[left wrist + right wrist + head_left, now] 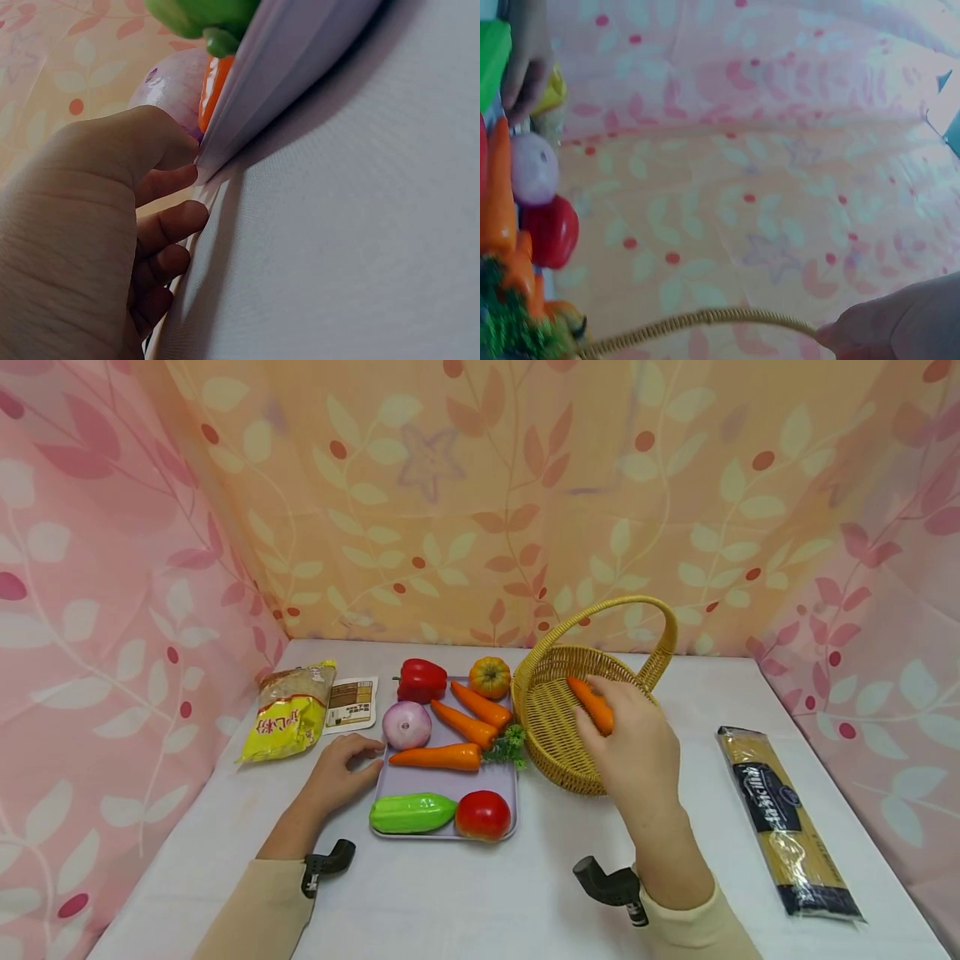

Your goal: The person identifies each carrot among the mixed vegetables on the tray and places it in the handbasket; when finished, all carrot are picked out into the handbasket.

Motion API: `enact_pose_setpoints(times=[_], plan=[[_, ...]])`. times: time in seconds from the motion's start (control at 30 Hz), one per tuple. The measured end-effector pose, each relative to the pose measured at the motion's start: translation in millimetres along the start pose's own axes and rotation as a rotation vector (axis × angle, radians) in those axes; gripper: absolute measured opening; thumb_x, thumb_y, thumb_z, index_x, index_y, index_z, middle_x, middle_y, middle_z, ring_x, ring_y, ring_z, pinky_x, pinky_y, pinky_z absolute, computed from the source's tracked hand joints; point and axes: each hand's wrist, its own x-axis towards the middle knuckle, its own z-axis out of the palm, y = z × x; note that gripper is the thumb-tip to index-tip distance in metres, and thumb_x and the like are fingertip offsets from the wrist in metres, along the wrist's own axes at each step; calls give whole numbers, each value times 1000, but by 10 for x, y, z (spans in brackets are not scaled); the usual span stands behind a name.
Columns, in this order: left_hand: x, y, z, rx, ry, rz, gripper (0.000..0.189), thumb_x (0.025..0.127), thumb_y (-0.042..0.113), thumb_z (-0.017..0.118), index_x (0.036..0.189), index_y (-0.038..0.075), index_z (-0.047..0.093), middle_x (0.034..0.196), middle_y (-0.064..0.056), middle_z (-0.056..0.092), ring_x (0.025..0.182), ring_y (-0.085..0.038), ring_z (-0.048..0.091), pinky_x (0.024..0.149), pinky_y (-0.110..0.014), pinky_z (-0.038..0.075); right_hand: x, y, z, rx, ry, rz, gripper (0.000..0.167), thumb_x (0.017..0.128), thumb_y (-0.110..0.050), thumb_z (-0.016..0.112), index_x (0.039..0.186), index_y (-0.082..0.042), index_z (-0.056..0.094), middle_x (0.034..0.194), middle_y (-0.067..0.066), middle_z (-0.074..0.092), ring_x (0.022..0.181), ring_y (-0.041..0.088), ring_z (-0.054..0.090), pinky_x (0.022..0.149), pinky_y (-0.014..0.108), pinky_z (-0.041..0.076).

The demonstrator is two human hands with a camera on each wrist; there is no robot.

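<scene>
An orange carrot (591,705) is pinched in my right hand (637,739), above the opening of a wicker basket (547,714). The right wrist view catches part of that hand beside the basket's handle (705,316). My left hand (343,774) rests at the left edge of a pale purple tray (442,783), loosely bent fingertips touching its rim, as the left wrist view shows. On the tray lie several carrots (435,757), a purple onion (407,725), a red bell pepper (422,681), a small pumpkin (490,677), a green vegetable (412,813) and a tomato (483,816).
A yellow-labelled bag (288,714) and a flat brown-and-white packet (351,703) lie at the left. Along the right side lies a long pack of noodles (787,822). Floral curtains (465,502) enclose the white table (480,893) at the back and sides.
</scene>
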Motion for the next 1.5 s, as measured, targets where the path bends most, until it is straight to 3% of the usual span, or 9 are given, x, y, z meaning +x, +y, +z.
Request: enact_pose_setpoints(times=[0.2,0.47,0.6,0.77,1.0,1.1,1.23,1.33,1.5], plan=[[-8,-3,-13,4,-11,-6,24,91,15,76,115,15,75,104,4,70,102,-18,56,93,-44,47,-84,-167,200,51,32,-164,39,87,-19,81,123,-6,72,113,11,71,102,30,69,76,47,59],[-19,-28,-11,15,-3,-3,24,90,14,77,114,14,75,103,4,70,101,-17,57,92,-43,47,-146,-308,588,97,-134,-233,38,85,-18,83,120,-10,74,111,2,69,95,19,68,75,33,59],[-18,-26,-2,6,4,10,24,90,14,77,114,14,75,102,3,70,101,-20,57,91,-44,47,-163,-350,790,117,-264,-222,39,86,-22,83,122,-12,73,115,1,68,96,18,68,77,33,58],[-14,-9,8,3,-15,-12,24,91,16,75,115,15,75,103,4,69,102,-19,56,92,-43,47,-150,-335,1032,127,-463,-158,45,89,-27,81,129,-13,69,126,1,67,108,19,64,91,38,55],[-11,0,9,7,13,7,23,90,13,76,113,15,75,99,4,69,100,-20,57,91,-43,47,-143,-190,1328,264,-660,-93,50,93,-22,78,139,-10,64,125,4,67,73,12,58,67,28,52],[-12,10,9,4,16,13,23,90,13,76,113,15,75,99,4,69,100,-19,57,92,-43,46,-151,-140,1424,306,-714,-80,49,94,-23,76,139,-8,63,121,4,68,72,12,56,67,27,51],[-9,17,10,11,17,17,22,91,14,75,113,15,75,99,3,69,100,-19,57,92,-43,47,-171,-107,1505,331,-736,-72,46,95,-22,76,136,-5,65,124,7,68,85,17,59,81,34,52],[-7,19,13,11,19,17,22,91,15,76,113,15,75,99,3,69,100,-19,57,91,-43,47,-184,-100,1536,327,-743,-50,44,93,-20,77,134,-4,67,128,10,68,104,21,62,96,41,50],[-5,12,10,4,17,18,22,90,15,76,113,15,75,100,4,69,101,-19,57,91,-43,47,-195,-100,1557,289,-766,-25,44,90,-17,80,131,-6,69,130,12,68,123,30,60,106,47,45]])
